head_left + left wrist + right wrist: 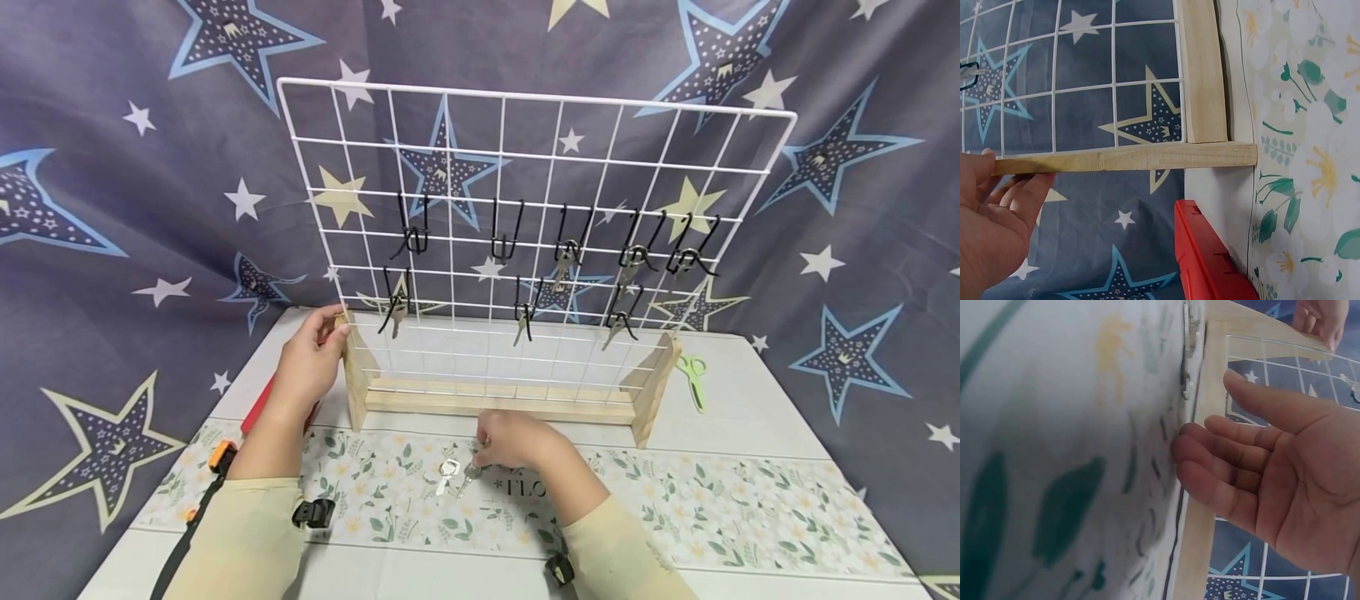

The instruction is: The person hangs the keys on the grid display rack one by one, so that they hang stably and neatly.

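My left hand (311, 354) grips the top of the wooden side piece (1104, 157) of a white wire grid rack (502, 97), thumb on one face and fingers on the other. Low over the table, my right hand (513, 440) has its fingers loosely bent and thumb apart, holding nothing. Its fingertips are right beside a key with a ring (470, 477); another ringed key (447, 475) lies just left of it. Black hooks (504, 243) hang on the grid in two rows, and several carry keys, such as a key (398, 320) at lower left.
A flowered runner (390, 525) crosses the white table. Light green scissors (694, 382) lie right of the rack. Behind my left forearm a red object (257, 408) stands on the table, with an orange and black item (222, 457) nearby. A star-patterned curtain (847, 275) hangs behind.
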`<state>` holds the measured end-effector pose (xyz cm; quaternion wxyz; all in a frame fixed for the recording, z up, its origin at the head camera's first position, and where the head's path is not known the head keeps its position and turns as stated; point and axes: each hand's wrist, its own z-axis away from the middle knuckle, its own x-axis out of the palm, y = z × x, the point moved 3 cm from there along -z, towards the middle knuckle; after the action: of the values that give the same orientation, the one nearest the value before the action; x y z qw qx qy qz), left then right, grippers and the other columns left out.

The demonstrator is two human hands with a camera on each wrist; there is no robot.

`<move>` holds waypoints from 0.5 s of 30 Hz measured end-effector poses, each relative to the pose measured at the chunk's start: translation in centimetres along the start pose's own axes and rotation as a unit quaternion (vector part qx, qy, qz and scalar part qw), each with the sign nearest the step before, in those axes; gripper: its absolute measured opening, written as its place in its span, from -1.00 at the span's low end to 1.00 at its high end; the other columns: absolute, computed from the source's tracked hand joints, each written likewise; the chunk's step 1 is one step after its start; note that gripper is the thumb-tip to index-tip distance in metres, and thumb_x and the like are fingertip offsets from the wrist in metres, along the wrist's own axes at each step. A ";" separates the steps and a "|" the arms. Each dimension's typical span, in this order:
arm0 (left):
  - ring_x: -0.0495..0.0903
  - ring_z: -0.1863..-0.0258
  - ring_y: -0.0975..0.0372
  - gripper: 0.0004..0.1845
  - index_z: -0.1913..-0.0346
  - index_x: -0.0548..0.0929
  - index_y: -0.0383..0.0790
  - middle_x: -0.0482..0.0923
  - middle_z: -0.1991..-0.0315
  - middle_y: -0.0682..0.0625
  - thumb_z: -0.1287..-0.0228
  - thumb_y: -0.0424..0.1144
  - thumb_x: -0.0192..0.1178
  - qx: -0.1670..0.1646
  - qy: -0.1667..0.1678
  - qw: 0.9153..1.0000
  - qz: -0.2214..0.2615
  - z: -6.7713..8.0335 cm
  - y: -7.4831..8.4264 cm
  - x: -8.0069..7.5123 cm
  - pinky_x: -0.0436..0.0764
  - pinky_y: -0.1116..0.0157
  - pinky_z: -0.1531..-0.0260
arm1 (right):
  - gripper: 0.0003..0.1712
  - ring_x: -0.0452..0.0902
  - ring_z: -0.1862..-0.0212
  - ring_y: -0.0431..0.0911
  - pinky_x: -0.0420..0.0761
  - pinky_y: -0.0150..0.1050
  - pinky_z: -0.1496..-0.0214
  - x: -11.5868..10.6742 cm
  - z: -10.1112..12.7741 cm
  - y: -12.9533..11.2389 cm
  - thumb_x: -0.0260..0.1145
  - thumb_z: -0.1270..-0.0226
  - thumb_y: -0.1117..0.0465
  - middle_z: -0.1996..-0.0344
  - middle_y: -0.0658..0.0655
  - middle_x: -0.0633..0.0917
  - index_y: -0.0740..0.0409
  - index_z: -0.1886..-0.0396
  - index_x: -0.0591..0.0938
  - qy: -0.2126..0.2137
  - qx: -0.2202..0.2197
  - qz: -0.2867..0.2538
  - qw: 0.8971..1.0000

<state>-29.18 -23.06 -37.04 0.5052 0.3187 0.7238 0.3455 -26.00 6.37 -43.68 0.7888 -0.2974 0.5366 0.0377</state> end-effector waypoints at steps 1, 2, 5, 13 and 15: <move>0.54 -0.16 0.00 -0.54 -0.39 0.37 -0.05 0.49 -0.27 -0.21 -0.54 -0.04 -0.03 0.001 0.000 1.000 -0.001 0.0 0.0 0.0 0.56 0.00 -0.15 | -0.64 0.50 0.48 -0.19 0.52 -0.29 0.43 0.1 -0.1 0.0 0.46 -0.17 -0.03 0.49 -0.09 0.58 0.10 0.20 0.61 0.001 0.003 0.001 1.000; 0.54 -0.16 0.00 -0.54 -0.39 0.37 -0.06 0.50 -0.27 -0.21 -0.54 -0.04 -0.03 0.001 0.001 1.000 -0.002 0.0 0.0 0.0 0.56 0.00 -0.15 | -0.65 0.50 0.48 -0.19 0.52 -0.29 0.43 0.2 -0.2 0.0 0.46 -0.17 -0.03 0.49 -0.09 0.58 0.10 0.22 0.61 0.003 0.006 0.001 1.000; 0.54 -0.15 0.00 -0.54 -0.39 0.37 -0.06 0.50 -0.27 -0.21 -0.54 -0.03 -0.03 0.002 0.002 1.000 -0.004 0.0 -0.1 0.0 0.56 0.00 -0.15 | -0.68 0.49 0.48 -0.19 0.52 -0.29 0.45 0.4 -0.4 0.1 0.46 -0.16 -0.04 0.49 -0.09 0.58 0.05 0.30 0.59 0.007 0.010 0.007 1.000; 0.55 -0.15 0.01 -0.54 -0.39 0.38 -0.06 0.50 -0.26 -0.20 -0.53 -0.03 -0.03 0.005 0.002 1.000 -0.003 -0.1 -0.2 0.1 0.57 0.01 -0.15 | -0.72 0.45 0.43 -0.19 0.50 -0.32 0.42 0.9 -1.1 0.4 0.46 -0.16 -0.08 0.44 -0.11 0.53 -0.05 0.43 0.58 -0.004 0.009 0.044 0.999; 0.54 -0.15 0.01 -0.54 -0.39 0.38 -0.06 0.50 -0.27 -0.20 -0.53 -0.03 -0.03 0.004 0.002 1.000 -0.004 -0.1 -0.3 0.1 0.57 0.00 -0.15 | -0.73 0.45 0.43 -0.20 0.49 -0.32 0.41 1.0 -1.2 0.4 0.47 -0.16 -0.06 0.44 -0.12 0.54 -0.06 0.45 0.57 -0.008 0.006 0.048 0.999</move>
<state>-29.37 -23.16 -37.25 0.5038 0.3178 0.7272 0.3411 -26.75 5.85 -45.04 0.7924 -0.2659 0.5439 0.0746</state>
